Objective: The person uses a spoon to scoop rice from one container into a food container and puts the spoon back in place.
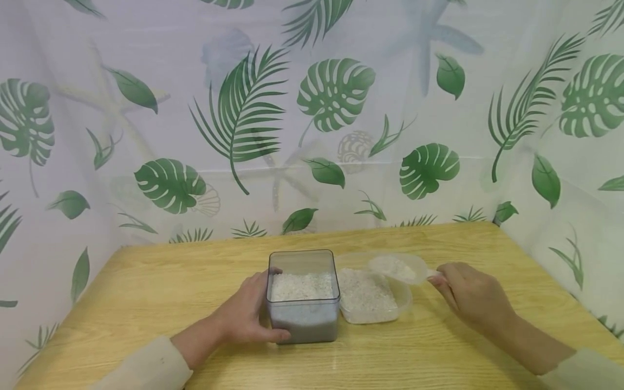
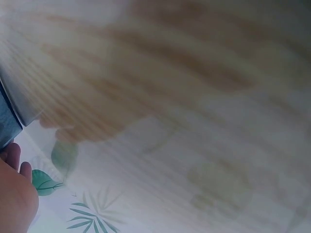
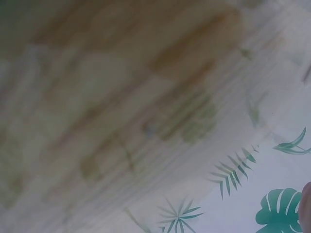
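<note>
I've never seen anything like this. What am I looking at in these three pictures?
There's no robot here, just a person working bare-handed. The big picture comes from a camera worn on the head; the two blurry ones come from cameras on the wrists. On the wood-grain table stand a square clear container and a shallow plastic tub, both holding white grains that look like rice. The left hand grips the square clear container; the right hand holds a translucent scoop over the tub. Behind is a leaf-printed sheet.
</note>
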Tool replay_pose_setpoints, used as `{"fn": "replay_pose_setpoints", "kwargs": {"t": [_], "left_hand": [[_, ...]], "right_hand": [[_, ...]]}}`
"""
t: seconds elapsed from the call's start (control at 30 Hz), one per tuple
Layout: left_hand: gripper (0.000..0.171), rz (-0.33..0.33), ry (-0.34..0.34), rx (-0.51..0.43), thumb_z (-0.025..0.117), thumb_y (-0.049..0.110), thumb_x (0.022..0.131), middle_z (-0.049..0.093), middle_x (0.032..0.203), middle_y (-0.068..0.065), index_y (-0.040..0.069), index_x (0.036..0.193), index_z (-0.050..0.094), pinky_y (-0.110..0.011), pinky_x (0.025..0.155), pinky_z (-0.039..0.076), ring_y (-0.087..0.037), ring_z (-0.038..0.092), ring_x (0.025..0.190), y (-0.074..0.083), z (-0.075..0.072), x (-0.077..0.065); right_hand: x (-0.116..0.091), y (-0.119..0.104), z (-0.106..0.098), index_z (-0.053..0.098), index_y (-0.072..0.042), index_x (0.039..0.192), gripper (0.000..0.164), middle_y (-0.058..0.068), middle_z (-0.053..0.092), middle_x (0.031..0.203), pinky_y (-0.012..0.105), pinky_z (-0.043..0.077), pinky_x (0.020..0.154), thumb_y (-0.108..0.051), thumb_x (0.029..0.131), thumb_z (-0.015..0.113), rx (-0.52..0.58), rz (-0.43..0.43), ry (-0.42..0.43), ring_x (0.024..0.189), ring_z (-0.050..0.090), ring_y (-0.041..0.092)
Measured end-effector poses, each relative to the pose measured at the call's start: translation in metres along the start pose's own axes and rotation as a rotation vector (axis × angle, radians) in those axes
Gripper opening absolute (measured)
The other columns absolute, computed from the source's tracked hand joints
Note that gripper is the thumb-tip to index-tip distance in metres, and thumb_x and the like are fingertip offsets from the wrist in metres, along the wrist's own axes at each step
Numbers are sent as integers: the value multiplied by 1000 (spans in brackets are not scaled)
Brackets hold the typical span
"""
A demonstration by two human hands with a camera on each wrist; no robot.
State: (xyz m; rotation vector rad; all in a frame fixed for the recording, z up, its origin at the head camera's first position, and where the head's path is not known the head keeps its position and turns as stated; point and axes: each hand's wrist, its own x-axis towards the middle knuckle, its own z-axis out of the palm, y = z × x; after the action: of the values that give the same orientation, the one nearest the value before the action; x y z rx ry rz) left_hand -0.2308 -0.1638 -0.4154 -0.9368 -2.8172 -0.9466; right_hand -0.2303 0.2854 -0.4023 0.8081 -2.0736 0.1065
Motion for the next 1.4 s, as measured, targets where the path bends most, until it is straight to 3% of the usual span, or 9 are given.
{"fn": "replay_pose_setpoints", "kwargs": {"t": [0.27,0.53,0.9,1.4], "left_hand": [[114,-1,-3,-3,82,64,64,51,138,-1,9,150,32,-52,111,35,-20,44,128,0,0,-1],[112,-17,-14,2,81,65,65,50,139,0,13,151,31,-51,111,35,-19,43,129,2,-1,0],[112,-23,-15,4,82,63,65,50,138,1,12,151,31,-51,111,36,-19,44,128,4,-3,0],[113,-23,-15,0,82,63,64,51,137,2,12,151,31,-51,111,35,-18,44,127,3,-3,0]], "right_hand": [[-2,-1,1,58,-2,84,58,7,60,69,34,49,45,-47,108,29,10,-5,-2,59,60,19],[-1,0,5,60,-1,85,56,7,60,71,34,48,45,-45,108,35,40,-46,86,58,58,18],[-1,1,7,62,1,87,57,8,62,73,35,49,46,-45,107,36,46,-48,104,59,60,20],[-1,1,10,61,-1,83,55,3,57,70,25,45,45,-44,107,37,104,-95,103,55,52,10]]}}
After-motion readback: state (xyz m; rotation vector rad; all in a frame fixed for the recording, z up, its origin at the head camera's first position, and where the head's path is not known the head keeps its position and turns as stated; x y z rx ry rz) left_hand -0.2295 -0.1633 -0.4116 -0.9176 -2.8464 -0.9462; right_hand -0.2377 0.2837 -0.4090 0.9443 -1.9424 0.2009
